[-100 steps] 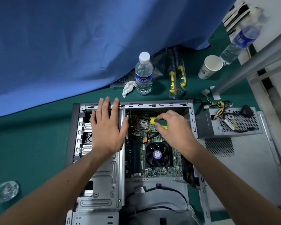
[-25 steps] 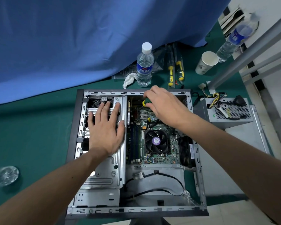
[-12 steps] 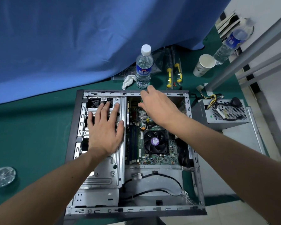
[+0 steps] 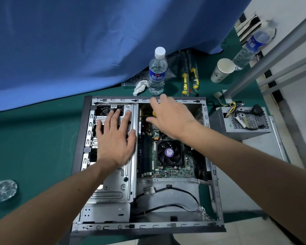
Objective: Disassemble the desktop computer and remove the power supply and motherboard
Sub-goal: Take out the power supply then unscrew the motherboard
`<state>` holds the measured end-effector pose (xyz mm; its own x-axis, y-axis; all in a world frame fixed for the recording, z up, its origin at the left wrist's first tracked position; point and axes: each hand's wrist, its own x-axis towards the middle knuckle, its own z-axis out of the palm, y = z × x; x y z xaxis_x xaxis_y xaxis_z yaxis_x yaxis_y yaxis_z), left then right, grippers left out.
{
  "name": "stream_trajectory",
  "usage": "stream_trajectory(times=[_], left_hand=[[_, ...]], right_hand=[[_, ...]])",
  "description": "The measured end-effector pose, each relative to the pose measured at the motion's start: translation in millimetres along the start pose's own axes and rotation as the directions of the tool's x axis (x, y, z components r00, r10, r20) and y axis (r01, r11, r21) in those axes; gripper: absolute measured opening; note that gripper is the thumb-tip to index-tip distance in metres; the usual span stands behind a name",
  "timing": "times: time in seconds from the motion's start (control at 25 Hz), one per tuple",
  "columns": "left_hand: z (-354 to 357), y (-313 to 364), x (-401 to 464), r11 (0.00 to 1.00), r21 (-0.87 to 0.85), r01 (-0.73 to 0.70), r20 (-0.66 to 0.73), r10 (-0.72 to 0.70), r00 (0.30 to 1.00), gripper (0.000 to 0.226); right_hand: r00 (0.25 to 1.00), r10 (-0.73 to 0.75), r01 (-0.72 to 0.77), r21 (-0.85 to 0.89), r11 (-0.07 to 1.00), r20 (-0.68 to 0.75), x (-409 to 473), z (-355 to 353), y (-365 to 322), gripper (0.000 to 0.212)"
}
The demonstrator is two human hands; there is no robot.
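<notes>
Head view: motherboard (image 4: 168,161) sits screwed inside the open computer case (image 4: 214,172) on the green desk (image 4: 34,142), just below the right hand (image 4: 171,119), whose blurred fingers (image 4: 155,105) curl round a yellow screwdriver handle (image 4: 154,113). Left hand (image 4: 115,138) lies flat on the drive cage (image 4: 113,184), fingers spread. Power supply (image 4: 244,122) rests outside, right of the case.

Right hand (image 4: 171,119) apparently lifted, screwdriver (image 4: 154,113) now mostly hidden.
</notes>
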<state>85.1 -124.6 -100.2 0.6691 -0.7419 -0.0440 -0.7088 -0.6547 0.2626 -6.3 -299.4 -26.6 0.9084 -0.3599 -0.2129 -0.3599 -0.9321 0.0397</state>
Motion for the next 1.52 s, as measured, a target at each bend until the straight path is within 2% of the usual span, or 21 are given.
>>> stream_trajectory(times=[0.08, 0.12, 0.16, 0.24, 0.32, 0.44, 0.52, 0.6, 0.68, 0.76, 0.88, 0.92, 0.96, 1.0, 1.08, 1.12, 1.2, 1.32, 1.4, 1.52], left_hand=[[0.0, -0.1, 0.0, 1.000, 0.008, 0.000, 0.004, 0.000, 1.000, 0.062], [0.1, -0.1, 0.0, 1.000, 0.008, 0.000, 0.005, 0.000, 1.000, 0.062], [0.0, -0.4, 0.0, 1.000, 0.006, -0.001, 0.003, 0.001, 1.000, 0.062], [0.5, -0.7, -0.3, 1.000, -0.001, -0.004, -0.002, 0.004, 1.000, 0.062], [1.3, -0.7, 0.0, 1.000, 0.002, -0.007, -0.001, 0.007, 1.000, 0.062], [2.6, -1.3, 0.5, 1.000, 0.015, -0.007, 0.001, 0.007, 1.000, 0.061], [2.6, -1.4, 0.6, 1.000, 0.015, -0.006, 0.005, 0.006, 1.000, 0.061], [2.7, -2.1, 1.2, 1.000, 0.013, -0.003, 0.002, 0.003, 1.000, 0.061], [2.7, -1.9, 0.7, 1.000, 0.016, -0.004, -0.001, 0.004, 1.000, 0.061], [2.8, -1.6, 0.6, 1.000, 0.013, -0.004, -0.001, 0.004, 1.000, 0.061], [3.2, -2.1, 0.4, 1.000, 0.017, -0.002, -0.005, 0.002, 1.000, 0.061], [3.3, -2.5, 0.5, 1.000, 0.020, -0.002, -0.004, 0.002, 1.000, 0.061], [3.4, -2.7, 0.6, 1.000, 0.021, -0.002, -0.003, 0.002, 1.000, 0.061], [3.4, -2.6, 0.6, 1.000, 0.022, -0.001, -0.002, 0.001, 1.000, 0.061], [3.5, -2.4, 0.6, 1.000, 0.022, -0.002, -0.003, 0.002, 1.000, 0.061], [3.6, -2.2, 0.8, 1.000, 0.023, -0.003, -0.003, 0.004, 1.000, 0.061], [3.6, -2.0, 0.9, 1.000, 0.023, -0.004, -0.003, 0.004, 1.000, 0.061], [3.4, -1.9, 0.8, 1.000, 0.021, -0.005, -0.009, 0.005, 1.000, 0.061], [3.3, -2.0, 0.4, 1.000, 0.020, -0.004, -0.008, 0.004, 1.000, 0.061], [3.0, -1.9, 0.2, 1.000, 0.015, -0.003, -0.007, 0.004, 1.000, 0.061]], right_hand=[[0.998, 0.058, -0.059, -0.056, 0.997, -0.027, 3.0, -1.8, 1.7, 0.036], [0.999, 0.012, -0.014, -0.057, 0.998, -0.037, 3.7, -1.2, 4.6, 0.028], [0.997, -0.067, 0.065, -0.046, 0.997, -0.033, 4.0, -0.5, 8.2, 0.028], [0.978, -0.206, 0.206, -0.061, 0.977, 0.009, 0.1, -0.8, 13.3, 0.045], [0.991, -0.131, 0.131, -0.039, 0.991, -0.005, -2.3, 1.6, 10.6, 0.045], [0.993, 0.116, -0.115, 0.047, 0.992, -0.019, 0.2, 6.1, 4.9, 0.033], [0.997, 0.061, -0.056, 0.103, 0.993, -0.051, 2.7, 5.8, 6.5, 0.021], [0.991, -0.093, 0.105, 0.132, 0.986, -0.100, 4.6, 5.4, 10.5, 0.045], [0.989, -0.120, 0.139, 0.248, 0.959, -0.090, 3.7, 3.3, 8.4, 0.055], [0.995, -0.028, 0.053, 0.257, 0.965, -0.098, 3.8, 5.5, 1.4, 0.042], [0.979, 0.198, -0.197, 0.024, 0.980, -0.047, 9.0, 6.3, -3.8, 0.045], [0.978, 0.202, -0.202, 0.013, 0.979, -0.048, 11.1, 4.6, -3.8, 0.038], [0.985, 0.159, -0.158, 0.029, 0.987, -0.060, 12.4, 3.1, -2.0, 0.028], [0.993, 0.091, -0.087, 0.063, 0.994, -0.069, 13.2, 1.5, 1.0, 0.026], [0.996, -0.068, 0.077, 0.153, 0.985, -0.062, 12.4, -2.0, 8.4, 0.047], [0.994, -0.099, 0.107, 0.197, 0.975, -0.052, 11.9, -3.4, 10.2, 0.051], [0.998, -0.059, 0.064, 0.173, 0.983, -0.034, 11.4, -3.3, 9.3, 0.044], [0.988, 0.152, -0.154, -0.043, 0.987, -0.036, 12.6, 3.0, 4.4, 0.040], [0.993, 0.090, -0.089, 0.008, 0.996, -0.081, 14.3, 1.8, 4.0, 0.023], [0.994, -0.097, 0.106, 0.172, 0.979, -0.060, 15.3, -2.0, 8.6, 0.048]])
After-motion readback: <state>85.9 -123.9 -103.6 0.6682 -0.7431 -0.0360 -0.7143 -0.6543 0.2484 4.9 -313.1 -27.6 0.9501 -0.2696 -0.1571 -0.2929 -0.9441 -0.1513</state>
